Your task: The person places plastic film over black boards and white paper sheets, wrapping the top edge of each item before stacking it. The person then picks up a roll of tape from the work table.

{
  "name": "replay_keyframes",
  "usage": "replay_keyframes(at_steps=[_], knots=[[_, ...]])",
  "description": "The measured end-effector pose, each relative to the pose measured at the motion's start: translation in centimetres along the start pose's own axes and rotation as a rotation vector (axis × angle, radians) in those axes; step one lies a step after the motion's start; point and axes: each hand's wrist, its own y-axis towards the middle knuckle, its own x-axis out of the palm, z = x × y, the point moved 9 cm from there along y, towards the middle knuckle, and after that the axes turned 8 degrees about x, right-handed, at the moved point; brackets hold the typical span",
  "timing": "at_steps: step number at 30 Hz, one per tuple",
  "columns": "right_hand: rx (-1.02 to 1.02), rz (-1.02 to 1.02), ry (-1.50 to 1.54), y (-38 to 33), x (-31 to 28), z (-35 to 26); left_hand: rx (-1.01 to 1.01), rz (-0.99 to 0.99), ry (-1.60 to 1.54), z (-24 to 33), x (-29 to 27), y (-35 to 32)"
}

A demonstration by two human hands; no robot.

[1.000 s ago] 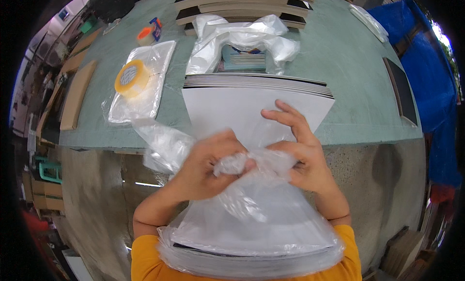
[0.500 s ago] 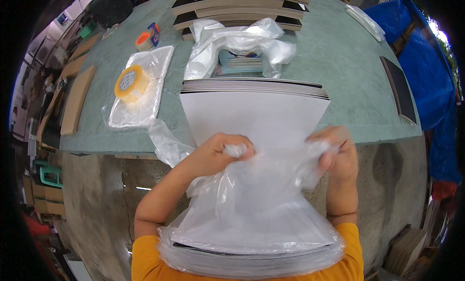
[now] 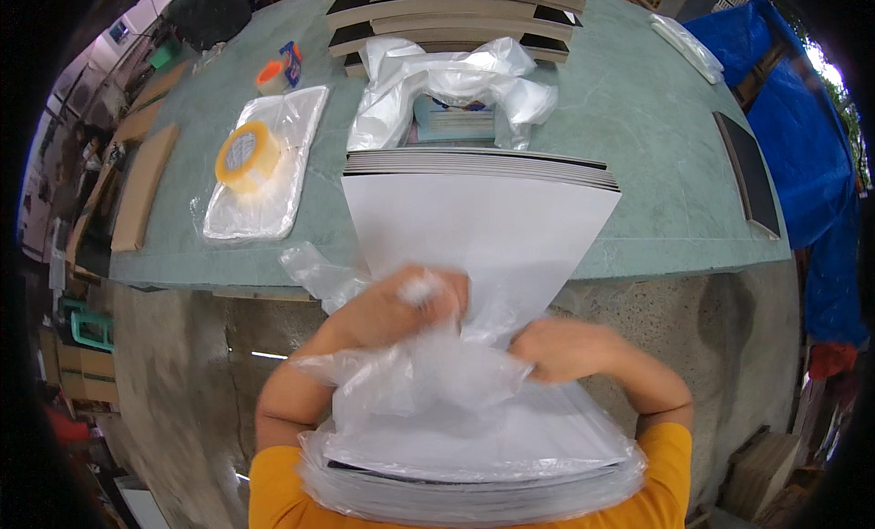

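A thick stack of white-topped boards (image 3: 483,210) reaches from the table edge back to my body. Clear plastic bag film (image 3: 437,383) covers its near end, bunched up over the top. My left hand (image 3: 410,301), smeared by motion, is closed on a crumpled part of the plastic bag above the stack. Lower and to the right, my right hand (image 3: 565,347) is closed on the bag's gathered edge, its fingertips partly hidden. Another fold of film trails out beside my left wrist.
On the green table (image 3: 656,183), a tape roll (image 3: 246,155) lies on folded plastic bags (image 3: 260,215), left. Behind it stands a tape dispenser (image 3: 281,71). Crumpled film (image 3: 392,101) and stacked boards (image 3: 447,26) lie ahead; a dark board (image 3: 746,174) rests at the right edge.
My right hand has moved down and inward, toward the left hand, drawing the film together. My left hand has shifted slightly. The bag is now bunched at the middle of the stack.
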Motion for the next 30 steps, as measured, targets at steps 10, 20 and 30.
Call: replay_keyframes(at_steps=[10, 20, 30], knots=[[0.432, 0.084, -0.27, -2.5, -0.2, 3.8, 0.278, -0.608, 0.801, 5.0, 7.6, -1.1], [0.588, 0.325, -0.955, -5.4, -5.8, 4.8, 0.372, -0.572, 1.162, 3.5, 9.1, -3.8], [0.646, 0.46, -1.117, -6.7, -7.5, 4.2, 0.185, -0.774, 1.51, -0.4, 9.2, -4.7]])
